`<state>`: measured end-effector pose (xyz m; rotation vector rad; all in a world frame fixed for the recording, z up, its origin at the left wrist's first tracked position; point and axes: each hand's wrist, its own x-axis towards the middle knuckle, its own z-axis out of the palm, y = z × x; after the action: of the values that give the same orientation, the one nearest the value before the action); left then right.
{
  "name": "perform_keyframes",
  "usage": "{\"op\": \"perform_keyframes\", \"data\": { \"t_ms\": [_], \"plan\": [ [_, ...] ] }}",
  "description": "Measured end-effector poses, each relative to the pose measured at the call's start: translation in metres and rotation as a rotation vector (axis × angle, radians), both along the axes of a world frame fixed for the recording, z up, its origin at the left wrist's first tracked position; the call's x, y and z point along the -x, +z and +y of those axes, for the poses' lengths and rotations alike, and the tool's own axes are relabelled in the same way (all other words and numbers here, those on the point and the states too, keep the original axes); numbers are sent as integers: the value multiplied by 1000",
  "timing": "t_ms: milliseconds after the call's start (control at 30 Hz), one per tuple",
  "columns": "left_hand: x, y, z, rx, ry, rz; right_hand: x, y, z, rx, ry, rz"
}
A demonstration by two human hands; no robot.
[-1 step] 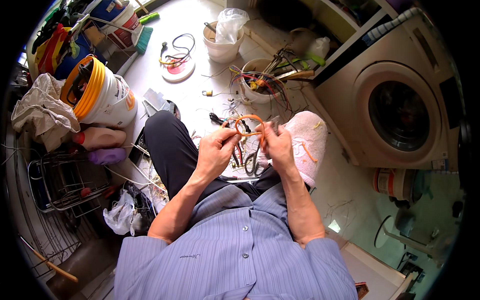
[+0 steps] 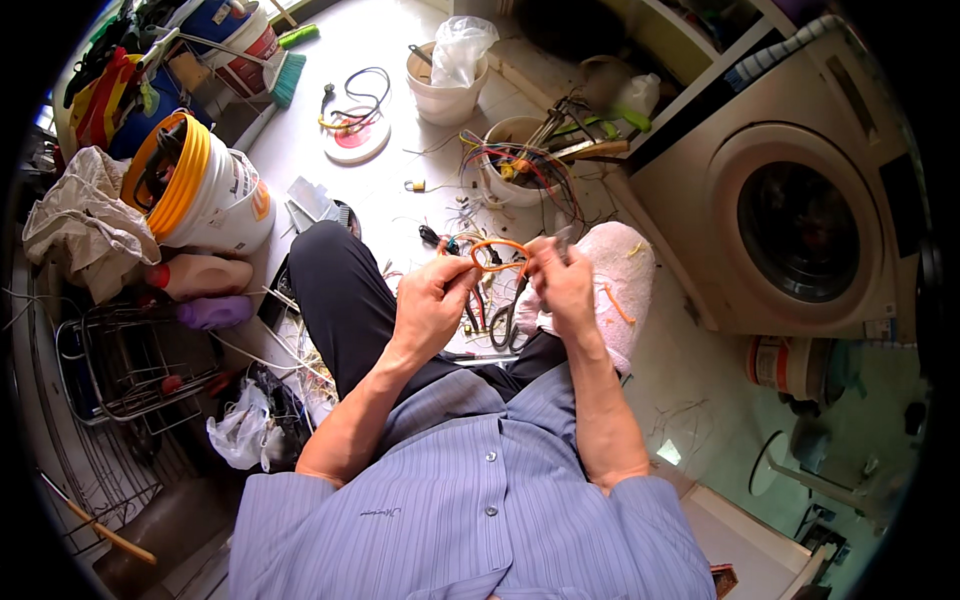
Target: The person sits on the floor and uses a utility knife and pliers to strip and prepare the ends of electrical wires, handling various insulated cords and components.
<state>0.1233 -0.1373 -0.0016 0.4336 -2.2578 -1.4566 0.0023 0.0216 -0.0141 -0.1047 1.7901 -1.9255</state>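
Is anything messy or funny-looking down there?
Yes: loose wires lie strewn on the floor between the knees, outside the wire-stuffed bucket. A pink cloth covers only the right one, looking lopsided, and an orange strip lies on it, coloured like the looped cable being held.

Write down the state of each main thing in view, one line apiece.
Orange cable: bent into a loop
Left hand: closed on cable
Right hand: closed on cable, blurred
Washing machine door: shut
Pink bottle: capped, lying down
Wire bucket: open, wires overhanging
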Motion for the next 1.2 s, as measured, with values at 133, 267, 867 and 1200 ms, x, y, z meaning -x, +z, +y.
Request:
{"op": "perform_keyframes", "data": {
  "t_ms": [133,267,867,1200],
  "plan": [
    [1,3,2,251,36,122,17,15,20,178,-22,-61],
    [4,7,6,368,10,167,-6,60,13,-87,196,475],
    [3,-8,-12,-1060,-125,-85,-12,30,33,-490,439,1031],
    [2,-1,-3,-885,-64,-20,-17,38,27,-429,429,917]
  ]
}}
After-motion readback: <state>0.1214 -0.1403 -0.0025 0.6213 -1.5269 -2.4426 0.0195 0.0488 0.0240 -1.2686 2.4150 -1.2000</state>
